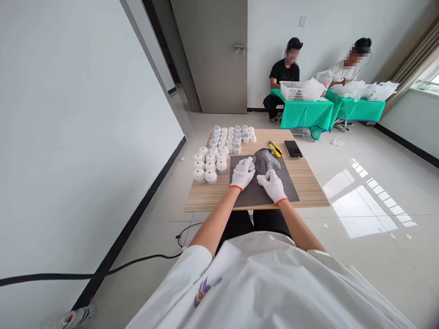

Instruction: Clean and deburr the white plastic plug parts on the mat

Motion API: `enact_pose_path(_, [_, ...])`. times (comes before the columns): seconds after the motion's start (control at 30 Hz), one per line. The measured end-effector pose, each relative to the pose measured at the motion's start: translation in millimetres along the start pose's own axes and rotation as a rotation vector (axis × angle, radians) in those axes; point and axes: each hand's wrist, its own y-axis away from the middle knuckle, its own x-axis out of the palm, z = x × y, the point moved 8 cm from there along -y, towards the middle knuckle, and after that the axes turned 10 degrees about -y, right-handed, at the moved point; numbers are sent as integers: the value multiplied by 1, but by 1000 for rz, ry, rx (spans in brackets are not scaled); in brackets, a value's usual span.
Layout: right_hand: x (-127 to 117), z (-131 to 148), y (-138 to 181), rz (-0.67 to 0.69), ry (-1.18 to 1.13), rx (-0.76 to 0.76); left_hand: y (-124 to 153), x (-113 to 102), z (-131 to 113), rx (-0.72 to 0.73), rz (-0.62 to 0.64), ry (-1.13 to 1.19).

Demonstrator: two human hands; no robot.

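My left hand [242,173], in a white knit glove with an orange cuff, is closed on a small white round part [252,166] with dark holes in its face. My right hand [273,185], gloved the same way, sits just to the right with its fingers curled in; anything inside them is hidden. Both hands are over a dark grey mat [249,198]. Right behind them lies a crumpled grey cloth [267,160]. To the left, several white round parts [210,165] stand in rows, some stacked, and those farther back show dark holes.
On the wooden table [312,192] are a yellow utility knife [275,150] and a black phone [293,149]. A black cable [137,262] runs along the floor at left. Two people sit behind green-covered tables [307,114] holding a white basket [291,91] and plastic bags.
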Motion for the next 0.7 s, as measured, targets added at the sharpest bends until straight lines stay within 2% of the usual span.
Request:
enact_pose_path(0.1, [1, 6, 3, -17, 75, -61, 2, -2, -2, -1, 20, 1])
enact_pose_path(0.2, [3, 4, 0, -14, 84, -69, 7, -4, -4, 24, -32, 44])
enact_pose_path(0.37, [3, 4, 1, -43, 87, -115, 42, -8, 3, -81, -226, 164])
enact_pose_path(0.47, [6, 7, 3, -34, 118, -163, 63, -8, 4, -58, -310, 230])
enact_pose_path(0.57, [8, 9, 5, 10, 133, -205, 68, -5, 6, -7, -300, 279])
enact_pose_path(0.7, [10, 10, 10, 75, 132, -265, 65, -2, 10, -28, -253, 331])
